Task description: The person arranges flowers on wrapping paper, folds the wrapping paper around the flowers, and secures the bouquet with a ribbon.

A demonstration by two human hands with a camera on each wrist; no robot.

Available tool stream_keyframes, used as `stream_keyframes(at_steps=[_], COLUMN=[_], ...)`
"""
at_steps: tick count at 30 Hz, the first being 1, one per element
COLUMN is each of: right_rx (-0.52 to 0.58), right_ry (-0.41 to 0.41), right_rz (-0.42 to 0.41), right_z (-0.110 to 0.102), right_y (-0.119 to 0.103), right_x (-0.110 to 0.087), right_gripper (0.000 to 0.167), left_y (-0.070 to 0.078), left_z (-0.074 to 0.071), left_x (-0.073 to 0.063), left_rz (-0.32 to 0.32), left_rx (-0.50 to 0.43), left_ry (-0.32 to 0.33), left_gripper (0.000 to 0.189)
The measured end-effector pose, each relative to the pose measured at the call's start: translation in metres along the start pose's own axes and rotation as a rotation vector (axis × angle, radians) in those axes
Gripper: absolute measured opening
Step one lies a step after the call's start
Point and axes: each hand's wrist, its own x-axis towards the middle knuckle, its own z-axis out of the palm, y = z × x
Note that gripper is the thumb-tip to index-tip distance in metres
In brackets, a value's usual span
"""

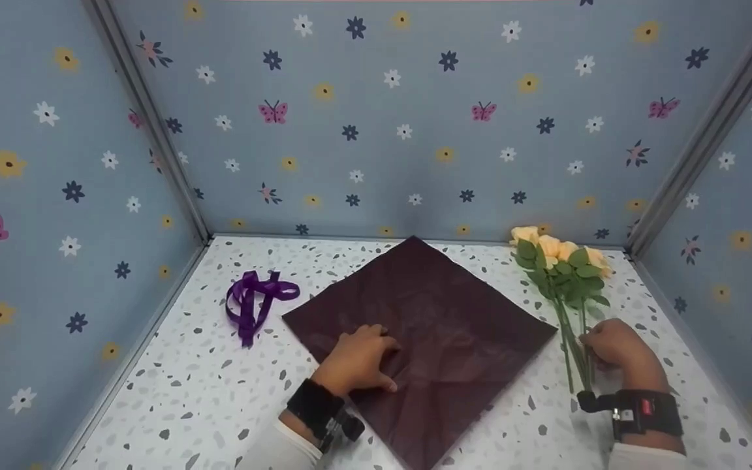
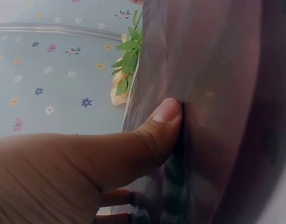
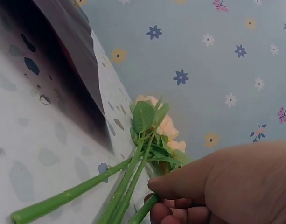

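Note:
A dark maroon wrapping sheet (image 1: 454, 313) lies with one corner pointing to the back wall. On its left part rests my left hand (image 1: 360, 359), fingers loosely spread. In the left wrist view the thumb (image 2: 154, 126) touches the sheet's glossy surface. To the right of the sheet are several peach roses (image 1: 551, 248) with green leaves and long stems. My right hand (image 1: 617, 343) pinches one rose stem (image 3: 145, 210) between thumb and fingers. Other stems (image 3: 126, 186) fan out beside that hand, outside its grip.
A loosely looped purple ribbon (image 1: 249, 303) lies left of the sheet on the white speckled table (image 1: 173, 391). Blue flower-patterned panels (image 1: 376, 130) enclose the back and both sides, joined by grey corner posts (image 1: 154, 124). The rose heads lie close to the back wall.

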Motion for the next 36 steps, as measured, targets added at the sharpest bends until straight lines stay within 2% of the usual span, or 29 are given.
stream_keyframes(at_steps=[7, 10, 13, 19, 29, 32, 36], right_rx=[0.039, 0.102, 0.186, 0.232, 0.166, 0.122, 0.038], right_ry=[0.014, 0.034, 0.051, 0.063, -0.005, -0.053, -0.112], right_rz=[-0.013, -0.036, -0.069, -0.152, -0.286, -0.292, -0.276], right_z=[-0.014, -0.012, -0.001, 0.038, 0.124, 0.143, 0.165], right_y=[-0.011, -0.026, -0.048, -0.102, -0.189, -0.21, -0.229], right_x=[-0.01, -0.015, -0.018, -0.015, 0.015, 0.021, 0.029], right_gripper=[0.041, 0.036, 0.033, 0.032, 0.023, 0.026, 0.036], left_y=[0.0, 0.0, 0.001, 0.002, 0.002, 0.002, 0.001], left_z=[-0.002, -0.002, -0.001, -0.001, 0.002, 0.002, 0.001], left_x=[-0.002, -0.002, -0.002, -0.003, -0.002, -0.001, -0.001], left_rz=[0.013, 0.019, 0.018, 0.014, 0.011, 0.012, 0.017], left_rx=[0.019, 0.037, 0.051, 0.059, 0.091, 0.103, 0.098], left_ry=[-0.024, -0.017, -0.018, -0.009, -0.001, 0.01, 0.012], left_gripper=[0.08, 0.079, 0.081, 0.082, 0.091, 0.091, 0.091])
